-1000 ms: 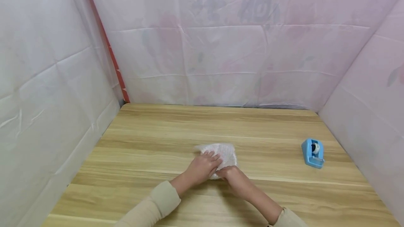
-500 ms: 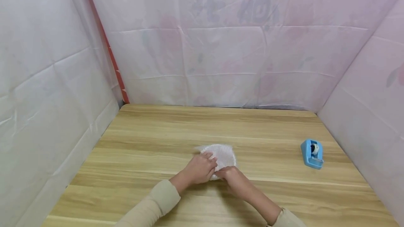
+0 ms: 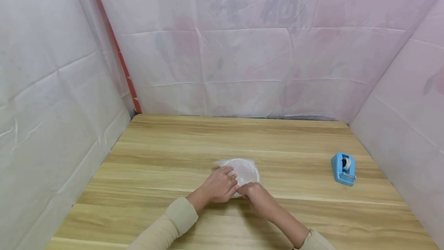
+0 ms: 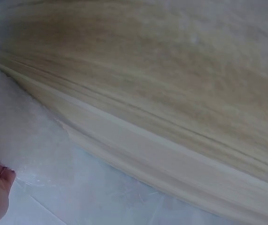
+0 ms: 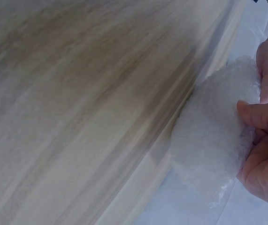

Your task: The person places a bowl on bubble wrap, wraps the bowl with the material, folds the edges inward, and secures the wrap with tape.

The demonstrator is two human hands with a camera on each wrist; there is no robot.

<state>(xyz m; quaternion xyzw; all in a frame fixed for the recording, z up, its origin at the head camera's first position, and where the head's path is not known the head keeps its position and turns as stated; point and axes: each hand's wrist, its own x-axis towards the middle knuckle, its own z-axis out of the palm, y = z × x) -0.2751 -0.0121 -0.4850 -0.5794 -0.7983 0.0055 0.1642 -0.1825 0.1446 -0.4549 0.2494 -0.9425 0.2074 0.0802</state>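
Observation:
A roundish bundle of translucent bubble wrap [image 3: 245, 170] lies on the table; whatever it may enclose is hidden. My left hand [image 3: 219, 184] rests on its left side, fingers spread over the top. At the near right edge, my right hand [image 3: 254, 196] has its fingers curled under and the thumb pressed on the wrap. The right wrist view shows that grip closely: the right hand [image 5: 265, 145] pinches the bubble wrap [image 5: 213, 126] between thumb and bent fingers. In the left wrist view the bubble wrap [image 4: 23, 126] shows at the left, with part of a hand touching it.
A blue tape dispenser [image 3: 343, 178] with a roll of tape stands at the right of the wood-grain table [image 3: 166, 138]. Pale plastic sheeting [image 3: 243, 57] hangs behind the table and along both sides.
The left hand's fingers have shifted slightly back and left, baring more of the bundle's top. The right hand stays at the near edge, and the tape dispenser has not moved.

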